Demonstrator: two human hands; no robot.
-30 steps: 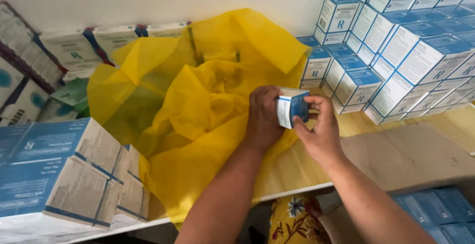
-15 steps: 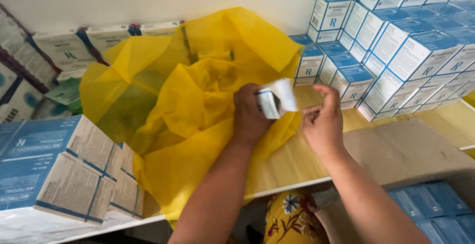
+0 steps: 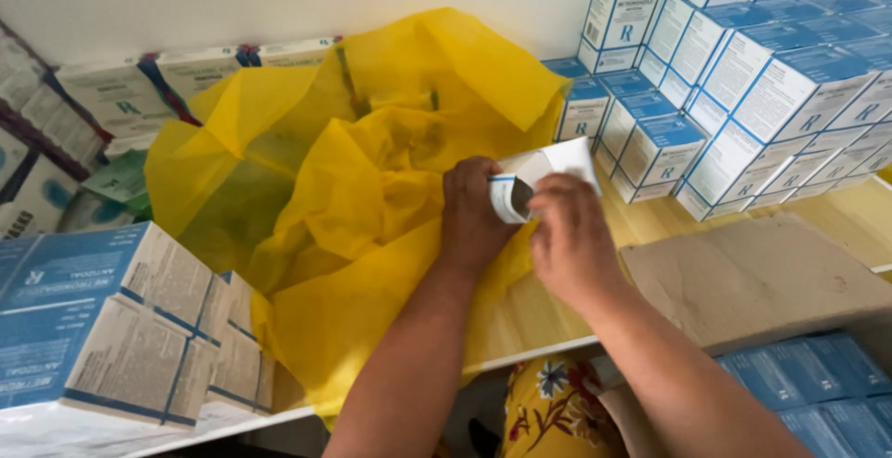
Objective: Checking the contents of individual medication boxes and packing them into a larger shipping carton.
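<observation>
We hold the small white-and-blue carton (image 3: 534,184) between both hands above the wooden shelf (image 3: 557,300), beside the yellow bag (image 3: 372,198). Our left hand (image 3: 474,216) grips its near end; our right hand (image 3: 571,240) pinches the open end, its length running up-right.

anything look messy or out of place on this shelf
The crumpled yellow plastic bag sprawls over the wooden shelf edge. The small white-and-blue carton, held by both hands, has its end flap open. The stacked blue-and-white boxes look tidy.
</observation>
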